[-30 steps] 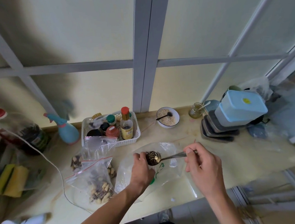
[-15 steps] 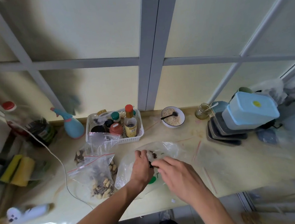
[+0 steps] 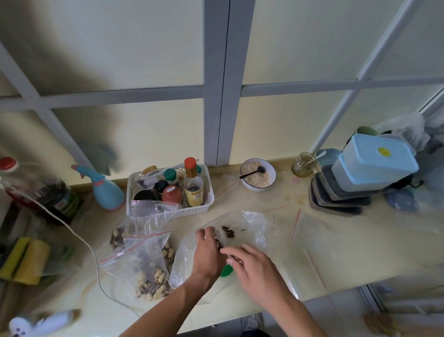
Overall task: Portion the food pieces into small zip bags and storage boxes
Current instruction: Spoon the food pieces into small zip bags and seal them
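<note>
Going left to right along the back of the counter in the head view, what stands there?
Dark bottle with red cap → blue spray bottle → white basket of condiment bottles → bowl of oats → small glass jar → stack of storage boxes.

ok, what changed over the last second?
The right hand came in from the right to the mouth of the clear bag, beside the left hand. The spoonful it held level a second ago is out of sight; dark seeds lie in the bag. The left hand keeps its grip on the bag. Filled zip bags, basket and boxes unchanged.
</note>
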{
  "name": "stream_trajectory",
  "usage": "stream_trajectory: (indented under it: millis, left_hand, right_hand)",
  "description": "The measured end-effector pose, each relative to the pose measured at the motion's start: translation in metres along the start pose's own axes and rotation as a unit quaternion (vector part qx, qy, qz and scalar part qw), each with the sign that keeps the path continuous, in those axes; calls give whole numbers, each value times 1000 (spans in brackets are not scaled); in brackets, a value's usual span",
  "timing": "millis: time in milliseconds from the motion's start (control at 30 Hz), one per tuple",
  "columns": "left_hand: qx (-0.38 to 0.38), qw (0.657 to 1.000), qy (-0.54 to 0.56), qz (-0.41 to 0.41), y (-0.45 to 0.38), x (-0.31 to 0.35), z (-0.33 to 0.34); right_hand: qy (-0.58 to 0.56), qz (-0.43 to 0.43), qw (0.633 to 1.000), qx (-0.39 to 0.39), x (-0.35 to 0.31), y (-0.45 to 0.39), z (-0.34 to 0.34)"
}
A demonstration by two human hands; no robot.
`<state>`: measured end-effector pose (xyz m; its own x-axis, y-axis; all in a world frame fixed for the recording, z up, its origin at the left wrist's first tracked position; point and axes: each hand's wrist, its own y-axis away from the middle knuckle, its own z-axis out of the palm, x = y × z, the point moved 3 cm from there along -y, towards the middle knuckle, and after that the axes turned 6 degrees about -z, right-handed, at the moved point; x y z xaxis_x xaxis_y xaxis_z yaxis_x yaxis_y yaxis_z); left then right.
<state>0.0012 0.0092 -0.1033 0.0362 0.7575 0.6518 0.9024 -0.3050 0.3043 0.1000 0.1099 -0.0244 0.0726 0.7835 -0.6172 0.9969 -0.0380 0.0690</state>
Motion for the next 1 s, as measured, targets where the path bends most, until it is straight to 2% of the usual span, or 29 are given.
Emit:
stream_trajectory:
  millis: [267, 567, 667, 767, 1000]
  left_hand:
    - [12, 999, 18, -24, -1, -3, 0]
    - [21, 996, 19, -87, 1, -4, -8]
    - [30, 996, -8, -80, 1, -8, -8]
    - [37, 996, -1, -86, 2, -6, -11]
    - [56, 993, 26, -98, 14, 0, -26]
  right_hand:
    - [13, -65, 997, 48, -5, 7, -14]
    - [-10, -67, 998, 16, -5, 15, -21]
    - [-48, -64, 995, 56, -13, 14, -39]
    - [-62, -49, 989, 129, -21, 13, -63]
    - [-103, 38, 952, 287, -22, 22, -82]
